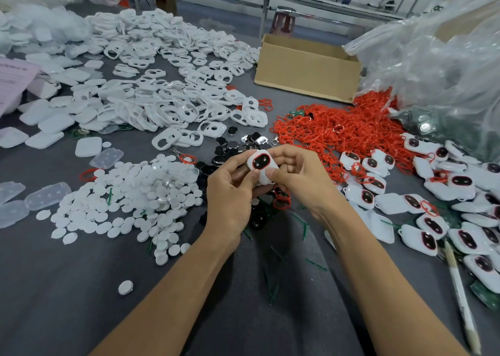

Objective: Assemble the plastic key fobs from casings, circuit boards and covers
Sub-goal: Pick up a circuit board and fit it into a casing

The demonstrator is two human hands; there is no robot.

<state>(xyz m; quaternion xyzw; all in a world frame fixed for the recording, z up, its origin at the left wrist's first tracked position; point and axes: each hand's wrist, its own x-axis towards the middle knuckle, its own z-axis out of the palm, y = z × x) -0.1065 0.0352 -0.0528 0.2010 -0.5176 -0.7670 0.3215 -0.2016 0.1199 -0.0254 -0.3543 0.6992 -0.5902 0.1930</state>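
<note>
Hands meet at the middle of the head view, above a grey table (67, 288) covered in parts. Between them sits a white key fob (262, 166), held just above the tabletop with its front facing up; that front shows an oval window of dark inserts edged by a red ring. The left hand (230, 193) grips the fob from the left, fingers curled beneath it and the thumb laid along its lower left edge. The right hand (300, 177) pinches it from the right, thumb pressing the lower right corner and fingers wrapped over the top and far side. Beneath and beyond the hands lies a scatter of small black inserts (232, 150). To the left spreads a pile of round white covers (140, 193), with clear plastic trays (46, 194) beside it at the left edge. Farther back, a wide heap of white casings (162, 106) with open windows stretches across the table, and solid white back shells (54, 117) lie to its left, near a pink sheet of paper (13, 79). A heap of red rings (338, 128) sits right of centre, in front of an open cardboard box (305, 68). Crumpled clear plastic bags (433, 58) fill the upper right. Assembled fobs (460, 207) lie scattered along the right side, with a green circuit board (484, 293) and a pale pen (460, 296) near the lower right edge.
</note>
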